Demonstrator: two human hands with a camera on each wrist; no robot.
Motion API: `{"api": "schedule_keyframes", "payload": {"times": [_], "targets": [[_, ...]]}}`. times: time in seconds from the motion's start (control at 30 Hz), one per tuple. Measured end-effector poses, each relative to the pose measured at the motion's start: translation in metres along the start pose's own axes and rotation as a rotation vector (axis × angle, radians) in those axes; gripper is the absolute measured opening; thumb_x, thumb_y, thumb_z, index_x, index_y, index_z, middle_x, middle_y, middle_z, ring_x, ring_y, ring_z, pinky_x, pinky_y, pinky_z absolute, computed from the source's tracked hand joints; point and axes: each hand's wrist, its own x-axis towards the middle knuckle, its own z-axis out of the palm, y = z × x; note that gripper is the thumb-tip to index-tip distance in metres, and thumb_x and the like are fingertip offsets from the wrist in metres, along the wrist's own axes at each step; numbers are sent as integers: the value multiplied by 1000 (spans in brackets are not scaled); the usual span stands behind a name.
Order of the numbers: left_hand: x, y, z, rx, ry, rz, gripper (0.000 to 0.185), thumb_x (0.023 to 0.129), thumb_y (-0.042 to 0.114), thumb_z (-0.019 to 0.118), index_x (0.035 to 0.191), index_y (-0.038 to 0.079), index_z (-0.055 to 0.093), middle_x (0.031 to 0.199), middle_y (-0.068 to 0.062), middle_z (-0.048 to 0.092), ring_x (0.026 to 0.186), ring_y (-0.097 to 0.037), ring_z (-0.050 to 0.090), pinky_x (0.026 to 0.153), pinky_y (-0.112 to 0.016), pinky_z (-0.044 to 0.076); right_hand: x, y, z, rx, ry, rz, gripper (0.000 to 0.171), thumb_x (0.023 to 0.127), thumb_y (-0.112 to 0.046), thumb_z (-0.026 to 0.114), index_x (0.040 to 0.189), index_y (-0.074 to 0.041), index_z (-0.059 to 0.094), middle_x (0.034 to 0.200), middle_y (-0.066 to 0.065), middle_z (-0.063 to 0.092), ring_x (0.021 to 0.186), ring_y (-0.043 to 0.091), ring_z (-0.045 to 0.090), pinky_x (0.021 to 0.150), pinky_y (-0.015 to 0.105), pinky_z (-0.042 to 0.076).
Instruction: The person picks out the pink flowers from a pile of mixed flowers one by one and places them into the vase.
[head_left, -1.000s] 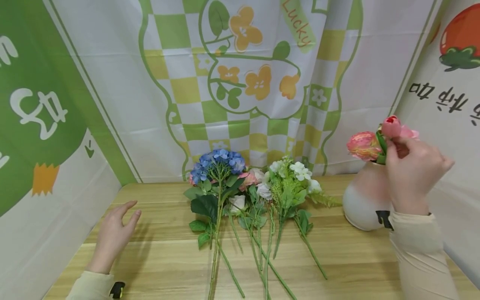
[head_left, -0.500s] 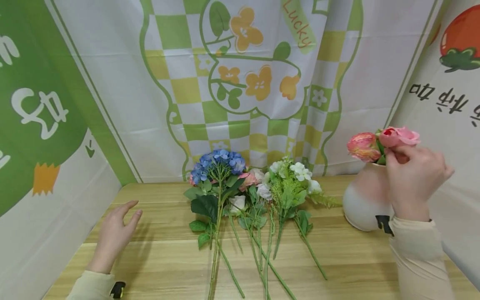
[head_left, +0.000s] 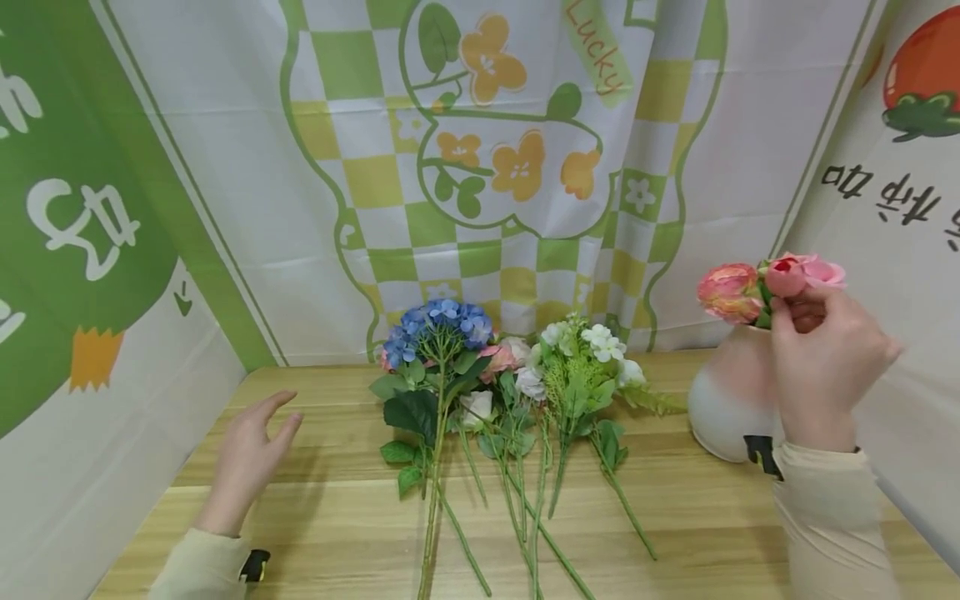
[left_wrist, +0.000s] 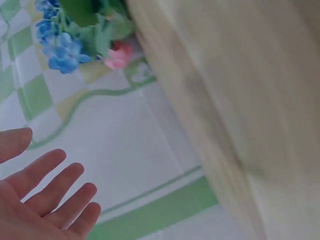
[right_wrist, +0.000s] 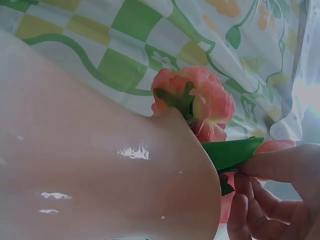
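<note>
Since a second ago, the smooth coral-red tulip bloom [head_left: 785,277] has sunk closer to the mouth of the rounded, glossy white-and-pink vase [head_left: 723,400], and the left hand [head_left: 251,454] has shifted a little toward the middle of the pale wood-grain tabletop [head_left: 337,542]. Nearest, two beige sleeves [head_left: 202,567] reach in from the lower corners. Out of one, the left hand extends forward over the tabletop, released, its fingers parted and lightly bent, its thumb held away from them. Long green stems [head_left: 430,533] lie near the middle, their ends toward the person. At right, the right hand [head_left: 828,358] leans inward at the vase's rim, thumb and forefinger pinching the tulip by its long green leaf [right_wrist: 232,154], other fingers curled. That tulip sits just over the mouth, beside a ruffled pink-and-yellow bloom [head_left: 729,293] and a paler pink flower [head_left: 825,272]; its lower stem is hidden. Farther back lie a round blue hydrangea [head_left: 438,329] and a white-petalled green spray [head_left: 602,342], before a green-and-white checked cloth [head_left: 375,183].
</note>
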Motion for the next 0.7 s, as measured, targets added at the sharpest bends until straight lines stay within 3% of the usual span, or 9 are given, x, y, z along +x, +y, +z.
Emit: {"api": "schedule_keyframes", "payload": {"times": [0.13,0.2,0.27,0.37,0.47,0.57,0.7], "targets": [[8,17,4,-3,-19,7,46,98,30,52,131,-2,52,130,-29,53,118,-49,47,94,-63,37,-6,-5,3,48,47,15,26,86,-25,65,89,0,65,77,17,68,65,-24,29,81,30,31],[13,26,8,-16,-31,7,46,98,31,52,131,-1,52,131,-28,52,119,-49,46,95,-63,37,-10,-8,4,62,57,-2,27,86,-25,65,88,1,64,75,18,67,64,-27,28,74,22,29],[17,36,13,-33,-43,9,46,97,31,53,131,0,53,131,-27,53,120,-48,47,96,-63,38,-15,-11,6,71,55,-26,26,85,-24,66,86,2,63,72,18,67,64,-27,28,69,21,29],[23,50,21,-67,-52,20,43,96,26,56,130,0,54,130,-26,54,120,-46,48,97,-61,38,-22,-17,10,82,42,-53,26,85,-23,67,85,2,63,72,18,67,64,-18,36,71,31,33],[28,63,28,-90,-57,30,40,95,22,58,129,1,56,129,-25,55,118,-44,50,95,-59,40,-29,-25,15,105,27,-79,26,85,-22,67,88,3,63,73,18,67,62,4,51,70,38,35],[33,76,33,-112,-50,37,38,94,21,60,127,3,57,127,-22,57,115,-41,53,93,-57,44,-36,-33,20,133,0,-99,25,85,-21,67,91,3,64,75,16,67,62,23,56,65,27,37],[39,89,40,-147,-32,48,36,92,21,62,125,5,60,124,-17,61,113,-36,56,90,-51,48,-45,-40,28,165,-59,-103,25,86,-22,67,95,2,64,77,13,68,63,21,58,63,14,34]]}}
